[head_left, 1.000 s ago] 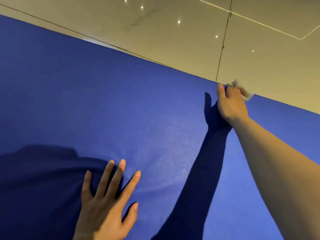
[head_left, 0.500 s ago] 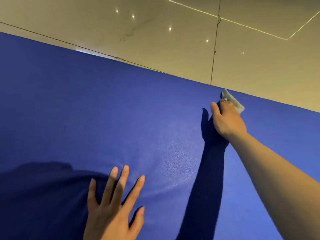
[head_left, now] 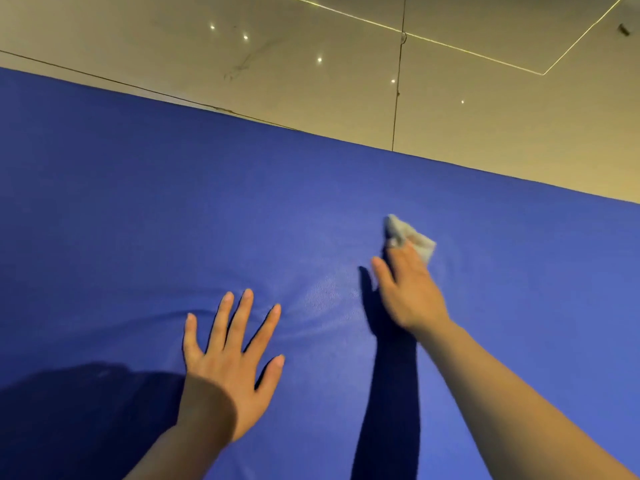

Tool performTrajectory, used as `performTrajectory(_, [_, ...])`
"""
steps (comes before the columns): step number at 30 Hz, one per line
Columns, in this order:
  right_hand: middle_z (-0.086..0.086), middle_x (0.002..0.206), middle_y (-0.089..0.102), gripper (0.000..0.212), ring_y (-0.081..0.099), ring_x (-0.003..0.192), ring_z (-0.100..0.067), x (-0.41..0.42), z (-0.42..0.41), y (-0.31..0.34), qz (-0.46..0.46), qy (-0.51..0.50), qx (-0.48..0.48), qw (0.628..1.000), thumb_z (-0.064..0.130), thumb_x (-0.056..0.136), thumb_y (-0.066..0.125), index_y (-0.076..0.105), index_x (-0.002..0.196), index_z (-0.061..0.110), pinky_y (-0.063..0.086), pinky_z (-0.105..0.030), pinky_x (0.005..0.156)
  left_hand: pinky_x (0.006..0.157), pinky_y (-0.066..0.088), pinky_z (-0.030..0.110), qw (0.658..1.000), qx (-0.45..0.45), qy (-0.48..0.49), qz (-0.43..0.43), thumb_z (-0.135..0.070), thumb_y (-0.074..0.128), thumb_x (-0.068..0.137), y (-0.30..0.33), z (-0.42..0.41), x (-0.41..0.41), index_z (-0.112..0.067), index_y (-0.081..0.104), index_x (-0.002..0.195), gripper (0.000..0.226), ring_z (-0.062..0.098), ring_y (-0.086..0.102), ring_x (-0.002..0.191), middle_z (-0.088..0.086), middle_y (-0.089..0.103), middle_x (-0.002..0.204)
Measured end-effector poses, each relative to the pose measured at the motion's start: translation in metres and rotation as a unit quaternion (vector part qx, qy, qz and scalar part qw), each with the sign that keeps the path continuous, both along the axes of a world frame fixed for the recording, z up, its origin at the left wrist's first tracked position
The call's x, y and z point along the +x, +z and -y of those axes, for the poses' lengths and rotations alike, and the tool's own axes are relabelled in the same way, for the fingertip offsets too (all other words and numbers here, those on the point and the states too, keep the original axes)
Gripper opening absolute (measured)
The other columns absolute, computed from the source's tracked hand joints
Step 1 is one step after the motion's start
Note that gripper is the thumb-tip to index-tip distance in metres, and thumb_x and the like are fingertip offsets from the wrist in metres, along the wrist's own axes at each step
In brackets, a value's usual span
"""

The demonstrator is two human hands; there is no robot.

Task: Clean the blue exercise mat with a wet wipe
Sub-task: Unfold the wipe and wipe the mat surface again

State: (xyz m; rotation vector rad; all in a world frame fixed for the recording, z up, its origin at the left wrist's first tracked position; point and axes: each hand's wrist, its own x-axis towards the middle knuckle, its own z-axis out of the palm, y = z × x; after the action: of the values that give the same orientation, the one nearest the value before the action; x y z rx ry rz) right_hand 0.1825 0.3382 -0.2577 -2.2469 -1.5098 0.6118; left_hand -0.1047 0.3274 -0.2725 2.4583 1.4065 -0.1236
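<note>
Mat [head_left: 138, 220], blue, is lying flat on a shiny beige tiled floor [head_left: 346, 64] & filling most of the view; its far edge is running diagonally from upper left down to the right. Small ripples are showing in the mat surface btwn the two hands, w/ a glossy patch there.

Left hand [head_left: 228, 368] is resting palm-down on the mat in the lower middle, fingers [head_left: 242, 317] spread wide & straight, gripping nothing, just pressing flat. Forearm is coming up from the bottom edge, part of it in shadow.

Right hand [head_left: 412, 292] is sitting further up & to the right, also on the mat, blurred. Its fingers are lying over a crumpled white wipe [head_left: 412, 237], pinning it against the mat; the wipe is sticking out beyond the fingertips toward the far edge. Whether the fingers are curling round it or only pressing on top – can't tell thru the blur. Thumb is pointing out to the left side.

Wipe is sitting on the mat, well inside the far edge, not touching the floor.

Dark arm shadows are falling on the mat left of each arm.
</note>
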Motion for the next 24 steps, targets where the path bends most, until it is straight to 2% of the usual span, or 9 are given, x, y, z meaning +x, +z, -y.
performTrajectory(3, [-0.008,0.128,0.050,0.045,0.045,0.119,-0.032,0.025,0.020,0.003,0.053,-0.114,-0.043,0.991,0.051,0.096,0.033,0.050,0.093,0.010,0.040,-0.041,0.092,0.115,0.001,0.053,0.999,-0.002,-0.037,0.026,-0.062,0.030,0.090,0.001,-0.008,-0.014,-0.036,0.024,0.151,0.066,0.022,0.009,0.149,0.006,0.026,0.158])
performTrajectory(7, [-0.011,0.154,0.031,0.052,0.026,0.142,-0.027,-0.017,0.021,0.005,0.013,-0.084,-0.072,0.994,0.052,0.099,0.036,0.050,0.123,0.007,0.029,-0.044,0.112,0.104,0.040,0.052,0.997,-0.019,-0.031,0.075,-0.048,0.046,0.086,0.025,-0.012,-0.044,-0.032,0.025,0.152,0.071,0.030,0.042,0.137,0.007,0.039,0.152])
performTrajectory(10, [-0.005,0.156,0.029,0.049,0.020,0.146,-0.025,-0.090,0.031,0.010,-0.033,0.086,-0.035,0.995,0.042,0.102,0.036,0.043,0.138,0.009,0.023,-0.036,0.113,0.112,0.032,0.043,0.987,-0.091,0.085,0.104,-0.048,0.047,0.092,0.047,0.016,-0.061,-0.035,0.022,0.152,0.066,0.022,0.030,0.143,0.001,0.027,0.158])
performTrajectory(12, [0.003,0.163,0.014,0.056,0.004,0.150,-0.014,-0.123,0.044,0.013,-0.009,0.151,-0.051,0.987,0.042,0.104,0.031,0.029,0.151,0.012,0.012,-0.029,0.119,0.109,0.037,0.046,0.988,-0.097,0.072,0.094,-0.060,0.034,0.084,0.054,0.033,-0.073,-0.043,0.012,0.153,0.074,0.023,0.036,0.140,0.000,0.034,0.154])
performTrajectory(14, [0.004,0.163,0.013,0.058,0.004,0.150,-0.012,-0.122,0.055,0.014,0.023,0.144,-0.062,0.987,0.044,0.104,0.029,0.025,0.153,0.014,0.010,-0.028,0.119,0.105,0.041,0.052,0.990,-0.110,0.060,0.067,-0.062,0.033,0.079,0.056,0.051,-0.087,-0.050,-0.003,0.149,0.080,0.023,0.044,0.134,-0.001,0.044,0.147])
performTrajectory(17, [-0.001,0.158,0.029,0.057,0.022,0.145,-0.019,-0.082,0.072,0.012,0.056,0.048,-0.043,0.996,0.046,0.103,0.033,0.035,0.148,0.010,0.021,-0.036,0.116,0.099,0.036,0.067,0.996,-0.072,0.053,-0.027,-0.059,0.061,0.077,0.057,0.071,-0.096,-0.041,-0.007,0.152,0.103,0.023,0.050,0.131,0.002,0.051,0.143])
performTrajectory(19, [-0.004,0.156,0.033,0.058,0.027,0.143,-0.023,-0.047,0.093,0.010,0.065,-0.047,-0.056,0.995,0.047,0.102,0.033,0.039,0.144,0.008,0.026,-0.042,0.114,0.109,0.013,0.068,0.992,-0.054,0.033,-0.109,-0.063,0.050,0.088,0.055,0.084,-0.103,-0.036,-0.029,0.143,0.099,0.017,0.021,0.148,-0.006,0.013,0.163])
performTrajectory(21, [-0.008,0.155,0.033,0.063,0.029,0.142,-0.026,-0.022,0.118,0.007,0.064,-0.115,-0.081,0.988,0.053,0.099,0.031,0.041,0.141,0.006,0.030,-0.047,0.112,0.116,0.000,0.059,0.972,-0.120,0.042,-0.197,-0.067,0.036,0.093,0.059,0.091,-0.109,-0.034,-0.037,0.136,0.090,0.013,-0.011,0.149,-0.014,-0.029,0.155])
performTrajectory(24, [-0.012,0.155,0.029,0.066,0.025,0.143,-0.026,-0.025,0.131,0.002,0.021,-0.157,-0.102,0.982,0.055,0.098,0.031,0.044,0.136,0.003,0.029,-0.050,0.112,0.119,0.006,0.052,0.965,-0.160,0.033,-0.206,-0.065,0.038,0.093,0.058,0.099,-0.109,-0.032,-0.026,0.148,0.091,0.018,-0.020,0.148,-0.011,-0.041,0.146])
